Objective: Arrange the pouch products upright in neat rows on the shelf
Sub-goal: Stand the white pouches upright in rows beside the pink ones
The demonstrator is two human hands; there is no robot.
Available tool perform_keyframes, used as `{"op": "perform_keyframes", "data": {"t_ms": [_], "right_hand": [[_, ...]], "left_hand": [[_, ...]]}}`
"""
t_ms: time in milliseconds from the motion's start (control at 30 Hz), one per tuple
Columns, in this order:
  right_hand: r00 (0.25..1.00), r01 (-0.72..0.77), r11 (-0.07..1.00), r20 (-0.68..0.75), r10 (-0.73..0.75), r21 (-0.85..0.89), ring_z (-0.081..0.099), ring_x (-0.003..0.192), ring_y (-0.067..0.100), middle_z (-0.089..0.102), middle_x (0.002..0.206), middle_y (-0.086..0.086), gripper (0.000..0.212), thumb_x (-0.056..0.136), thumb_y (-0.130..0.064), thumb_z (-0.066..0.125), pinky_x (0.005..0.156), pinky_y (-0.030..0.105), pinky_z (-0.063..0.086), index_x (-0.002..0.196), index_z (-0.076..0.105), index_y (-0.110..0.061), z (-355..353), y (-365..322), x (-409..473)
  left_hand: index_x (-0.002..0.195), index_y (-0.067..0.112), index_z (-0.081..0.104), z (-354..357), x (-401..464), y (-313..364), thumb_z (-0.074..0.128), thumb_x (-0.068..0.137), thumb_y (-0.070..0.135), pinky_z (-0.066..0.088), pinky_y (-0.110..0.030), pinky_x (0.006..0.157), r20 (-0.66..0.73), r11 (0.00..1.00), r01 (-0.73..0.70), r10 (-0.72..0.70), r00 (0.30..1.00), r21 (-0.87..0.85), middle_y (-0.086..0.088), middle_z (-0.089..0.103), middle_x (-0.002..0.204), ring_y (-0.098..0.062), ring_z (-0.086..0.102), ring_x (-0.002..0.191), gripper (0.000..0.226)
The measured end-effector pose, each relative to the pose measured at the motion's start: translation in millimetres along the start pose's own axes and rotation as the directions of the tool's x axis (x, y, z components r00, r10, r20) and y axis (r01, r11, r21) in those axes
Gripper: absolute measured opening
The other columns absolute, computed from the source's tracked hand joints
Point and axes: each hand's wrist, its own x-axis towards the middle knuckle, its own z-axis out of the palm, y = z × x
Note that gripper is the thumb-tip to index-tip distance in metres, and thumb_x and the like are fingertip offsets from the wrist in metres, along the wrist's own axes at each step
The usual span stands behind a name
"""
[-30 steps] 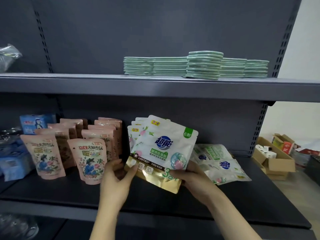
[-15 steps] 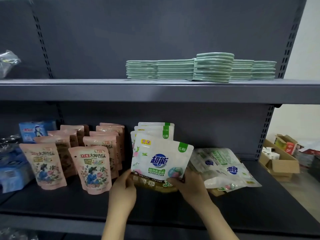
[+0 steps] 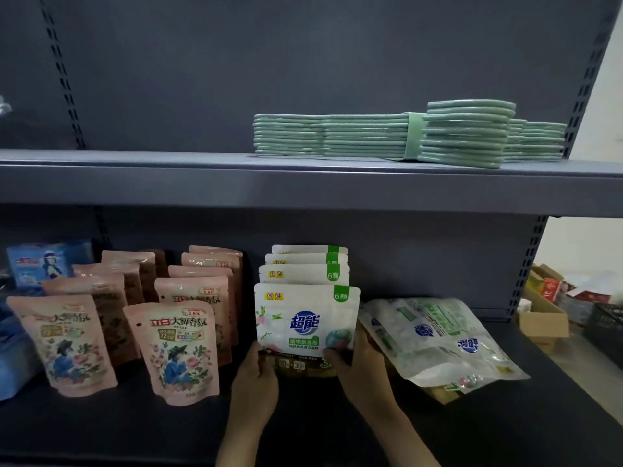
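Two matte grey metal shelves (image 3: 303, 183) carry soft goods. Flat green packs (image 3: 387, 139) are stacked toward the upper shelf's right end. Glossy pink pouches (image 3: 178, 352) stand in rows toward the lower shelf's left end. Mid-shelf, the left hand (image 3: 256, 375) and right hand (image 3: 360, 369) grip the front white pouch (image 3: 305, 321) upright at its bottom corners; slack white pouches (image 3: 438, 335) lie flat beside it.

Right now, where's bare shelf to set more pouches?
Free: lower shelf right of the flat pouch pile, and the front strip before the pink pouches. Crowded: around the white pouch row, where both hands grip the front one.
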Motion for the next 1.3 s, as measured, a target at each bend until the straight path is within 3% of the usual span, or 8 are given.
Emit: {"op": "perform_keyframes", "data": {"t_ms": [167,333,500,667,867,1000,1167,1300], "right_hand": [[1.0,-0.012,1.0,-0.014,0.012,-0.02,0.053,0.091,0.003,0.06,0.119,0.001,0.052,0.087,-0.019,0.065,0.055,0.001,0.042,0.13,0.037,-0.011,6.4,-0.4,7.3],[0.996,0.037,0.999,-0.078,-0.036,0.019,0.059,0.105,0.013,0.058,0.123,0.007,0.065,0.085,-0.008,0.064,0.073,0.013,0.047,0.136,0.024,-0.013,15.4,-1.2,0.0],[0.997,0.055,0.999,-0.056,-0.054,0.004,0.053,0.098,0.002,0.058,0.126,0.003,0.073,0.087,-0.006,0.061,0.071,0.011,0.048,0.144,0.016,-0.017,16.8,-2.6,-2.5],[0.999,0.025,0.999,-0.026,-0.026,-0.036,0.055,0.096,0.001,0.056,0.132,0.002,0.084,0.089,-0.008,0.059,0.06,0.004,0.046,0.148,0.002,-0.023,17.5,-0.9,-2.4],[1.0,-0.008,0.998,0.001,0.008,-0.062,0.061,0.11,0.017,0.052,0.138,0.003,0.09,0.091,-0.013,0.057,0.079,0.02,0.048,0.15,-0.01,-0.022,13.6,-6.4,-5.1],[0.999,-0.003,0.997,-0.04,0.0,-0.071,0.066,0.1,0.019,0.06,0.128,0.005,0.067,0.095,-0.024,0.049,0.077,0.031,0.055,0.149,0.008,-0.021,4.5,-9.1,-7.3],[0.999,-0.033,0.988,0.019,0.037,-0.152,0.059,0.112,0.023,0.061,0.125,0.005,0.043,0.095,-0.033,0.049,0.081,0.027,0.045,0.134,0.038,-0.019,-31.6,-27.8,-11.9],[1.0,-0.015,0.947,-0.003,0.015,-0.322,0.06,0.103,0.023,0.065,0.114,0.008,0.032,0.096,-0.034,0.046,0.075,0.024,0.038,0.115,0.06,-0.013,-60.0,-33.4,-15.4]], "left_hand": [[0.138,0.03,0.039,-1.6,10.7,-3.1,0.032,0.092,0.006,0.036,-0.015,0.073,0.046,1.0,0.009,-0.008,0.999,-0.015,-0.001,0.051,0.132,-0.002,0.049,0.088,0.052],[0.133,0.031,0.043,-4.7,15.6,-6.1,0.032,0.09,0.002,0.038,-0.008,0.055,0.063,1.0,0.002,-0.001,0.998,-0.009,0.002,0.056,0.111,-0.002,0.053,0.078,0.053],[0.132,0.03,0.045,-5.7,15.6,-7.1,0.032,0.091,0.004,0.034,-0.023,0.082,0.086,1.0,-0.009,0.01,0.996,-0.009,0.0,0.053,0.123,-0.01,0.049,0.095,0.05],[0.133,0.033,0.043,-7.4,13.4,-7.0,0.032,0.092,0.005,0.032,-0.024,0.088,0.1,1.0,-0.018,0.02,0.995,-0.023,0.004,0.049,0.125,-0.008,0.043,0.103,0.051],[0.134,0.027,0.041,-5.4,12.1,-4.0,0.032,0.095,0.012,0.032,-0.025,0.091,0.094,1.0,-0.001,0.003,0.996,-0.026,0.006,0.048,0.126,-0.01,0.043,0.108,0.043],[0.143,0.02,0.026,-4.5,13.2,-1.9,0.037,0.094,0.019,0.033,-0.03,0.097,0.086,0.998,0.057,-0.056,0.995,-0.005,-0.002,0.042,0.142,-0.015,0.042,0.119,0.051],[0.137,0.009,0.034,-7.7,9.6,25.5,0.044,0.094,0.025,0.034,-0.025,0.085,-0.106,1.0,0.01,-0.013,0.994,-0.029,-0.009,0.05,0.132,-0.025,0.048,0.116,0.047],[0.124,0.009,0.045,-3.1,5.6,47.2,0.047,0.092,0.028,0.033,-0.019,0.06,-0.191,1.0,-0.021,0.02,0.981,-0.006,-0.007,0.058,0.115,-0.015,0.049,0.091,0.038]]}}
